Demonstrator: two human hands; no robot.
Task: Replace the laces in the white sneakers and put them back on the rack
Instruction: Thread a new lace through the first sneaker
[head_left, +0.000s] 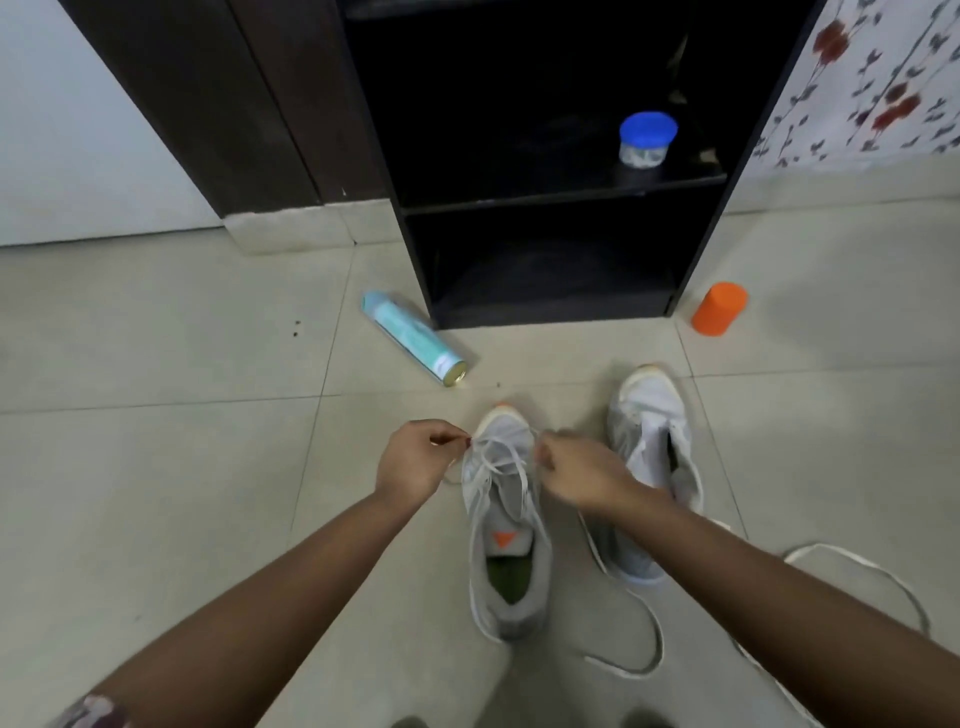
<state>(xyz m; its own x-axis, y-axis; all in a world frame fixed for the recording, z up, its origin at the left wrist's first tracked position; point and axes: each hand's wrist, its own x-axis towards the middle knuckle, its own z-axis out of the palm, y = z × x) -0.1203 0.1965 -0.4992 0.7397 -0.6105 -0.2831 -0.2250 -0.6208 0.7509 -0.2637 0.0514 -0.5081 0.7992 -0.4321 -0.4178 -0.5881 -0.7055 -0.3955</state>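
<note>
Two white sneakers stand on the tiled floor, toes pointing at the black rack (566, 208). The left sneaker (506, 525) has a white lace (498, 454) threaded loosely across its front eyelets. My left hand (415, 460) pinches that lace at the shoe's left side near the toe. My right hand (579, 475) pinches it at the right side. The right sneaker (652, 441) has no lace in it and is partly hidden by my right forearm. A loose white lace (649, 644) lies curled on the floor to the right.
A pale blue spray can (413, 338) lies on its side left of the rack's foot. An orange cylinder (719, 309) stands at the rack's right. A blue-lidded jar (647, 140) sits on the rack's middle shelf. A dark door frame (234, 104) is at the left.
</note>
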